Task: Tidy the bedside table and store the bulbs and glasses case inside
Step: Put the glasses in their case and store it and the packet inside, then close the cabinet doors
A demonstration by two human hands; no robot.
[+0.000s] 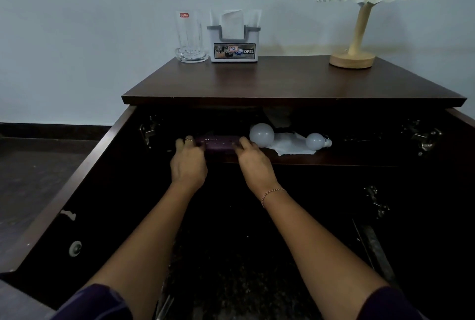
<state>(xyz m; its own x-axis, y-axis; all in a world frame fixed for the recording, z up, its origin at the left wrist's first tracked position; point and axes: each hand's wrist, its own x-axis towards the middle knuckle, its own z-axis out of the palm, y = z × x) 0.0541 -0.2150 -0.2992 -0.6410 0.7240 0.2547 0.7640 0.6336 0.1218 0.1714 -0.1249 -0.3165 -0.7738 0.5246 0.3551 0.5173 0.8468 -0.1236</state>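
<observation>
Reaching into the open cabinet, both bare forearms extend from dark blue sleeves (102, 301). The left hand (189, 162), a ring on one finger, and the right hand (254, 162), a thin chain bracelet at the wrist, each curl their fingers over one end of the glasses case (218, 143), a long, dark purple, rounded-edge box lying on the inner shelf (334, 159). Just right of the case lies a large frosted white bulb (262, 134), round and matte, and further right a smaller bulb (317, 140) on its side; both rest on crumpled white paper (288, 144). Metal hinges show at both sides of the opening. The bedside table (282, 83) is dark brown wood with a smooth top. At its rear stand a ribbed clear glass (190, 36) with a red "cello" sticker, a white-and-grey tissue holder (234, 42) labelled "OPEL", and a lamp (359, 36) with pale wooden base and pleated cream shade.
</observation>
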